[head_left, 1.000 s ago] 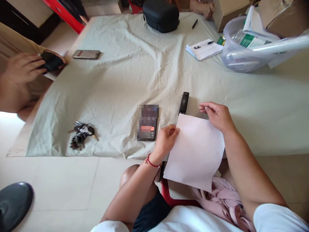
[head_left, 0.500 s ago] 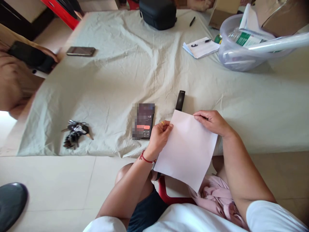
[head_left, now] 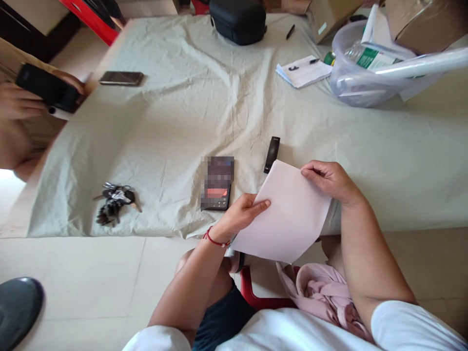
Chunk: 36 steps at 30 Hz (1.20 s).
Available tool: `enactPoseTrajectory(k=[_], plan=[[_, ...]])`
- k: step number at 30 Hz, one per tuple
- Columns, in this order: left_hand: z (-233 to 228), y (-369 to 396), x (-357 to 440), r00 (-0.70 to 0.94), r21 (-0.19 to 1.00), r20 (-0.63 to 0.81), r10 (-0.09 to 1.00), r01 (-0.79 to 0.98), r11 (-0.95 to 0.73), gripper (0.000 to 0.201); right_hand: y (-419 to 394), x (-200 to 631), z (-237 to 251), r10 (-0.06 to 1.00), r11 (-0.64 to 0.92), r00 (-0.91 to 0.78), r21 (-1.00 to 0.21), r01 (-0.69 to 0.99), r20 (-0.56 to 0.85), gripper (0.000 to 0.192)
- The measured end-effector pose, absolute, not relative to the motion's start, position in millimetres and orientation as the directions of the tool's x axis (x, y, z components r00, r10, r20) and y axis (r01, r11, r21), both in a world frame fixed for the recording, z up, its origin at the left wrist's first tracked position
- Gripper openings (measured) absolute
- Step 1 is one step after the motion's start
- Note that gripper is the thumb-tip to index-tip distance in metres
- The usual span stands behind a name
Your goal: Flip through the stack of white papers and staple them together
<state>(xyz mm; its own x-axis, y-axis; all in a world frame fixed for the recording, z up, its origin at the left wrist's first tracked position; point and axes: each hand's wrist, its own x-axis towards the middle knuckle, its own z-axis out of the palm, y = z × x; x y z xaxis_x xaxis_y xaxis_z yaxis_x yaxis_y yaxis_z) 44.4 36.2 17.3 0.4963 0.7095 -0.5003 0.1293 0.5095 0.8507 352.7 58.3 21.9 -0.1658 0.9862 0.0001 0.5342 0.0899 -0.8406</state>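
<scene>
Paper (head_left: 288, 214): a plain white sheet held over the near edge of the cloth-covered table (head_left: 183, 112), tilted flatter than a second ago, its lower edge now curling up toward the lap.
Left hand (head_left: 241, 214): has slid from the upper left corner down the left edge; fingers lie flat across the sheet's face, thumb underneath (a loose pinch, not a fist).
Right hand (head_left: 329, 180): pinches the top right corner between thumb and fingertips, closer to the body than before.
What the change means: the sheet looks to be in mid-fold or being bent over, though no crease shows yet.
Beside the paper: a slim black stapler-like object (head_left: 272, 154), hard to identify for sure, now fully uncovered; a phone (head_left: 217, 183) just to its left.
Further out: keys (head_left: 114, 201) near the left edge, a notepad with pen (head_left: 303, 71), a clear plastic tub (head_left: 369, 73), a black case (head_left: 238, 20).
Far left: another person's hands holding a dark phone (head_left: 47, 87).
</scene>
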Motion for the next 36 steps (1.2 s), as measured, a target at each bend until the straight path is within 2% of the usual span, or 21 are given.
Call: enactPoseTrajectory(k=[2,4,6,8,10,12,17,23,26,29,36], plan=[[16,38,41,0.468,0.838,-0.501,0.728,0.051,0.544,0.057,58,360,20,0.993,0.068,-0.121,-0.835,0.547,0.002,0.049],[14,40,39,0.415,0.829,-0.492,0.765,-0.046,0.558,0.060,60,367,16,1.000,0.026,-0.007,-0.853,0.521,0.027,0.055],[11,44,38,0.347,0.817,-0.482,0.804,-0.152,0.556,0.062,62,371,10,0.989,-0.028,0.146,-0.921,0.389,0.032,0.058],[8,47,41,0.269,0.802,-0.481,0.834,-0.250,0.543,0.064,65,370,5,0.970,-0.078,0.240,-0.980,0.181,-0.033,0.060],[6,48,47,0.210,0.786,-0.487,0.848,-0.317,0.530,0.067,66,365,4,0.965,-0.142,0.223,-0.990,0.017,-0.135,0.065],[5,49,55,0.201,0.777,-0.488,0.849,-0.344,0.528,0.069,65,359,7,0.964,-0.209,0.156,-0.977,-0.047,-0.214,0.066],[5,49,67,0.192,0.788,-0.460,0.867,-0.362,0.498,0.065,60,351,10,0.950,-0.285,0.104,-0.953,-0.100,-0.295,0.059],[4,53,71,0.227,0.758,-0.383,0.896,-0.478,0.445,0.049,65,360,-3,0.931,-0.166,0.309,-0.978,-0.125,-0.197,0.052],[1,54,72,0.270,0.742,-0.411,0.871,-0.456,0.492,0.044,65,364,-5,0.911,-0.150,0.364,-0.979,-0.141,-0.192,0.052],[-3,52,74,0.269,0.750,-0.443,0.856,-0.412,0.517,0.046,62,364,-4,0.913,-0.147,0.356,-0.975,-0.169,-0.200,0.052],[-4,52,84,0.147,0.800,-0.402,0.904,-0.423,0.425,0.053,59,364,-8,0.910,-0.124,0.372,-0.976,-0.181,-0.185,0.059]])
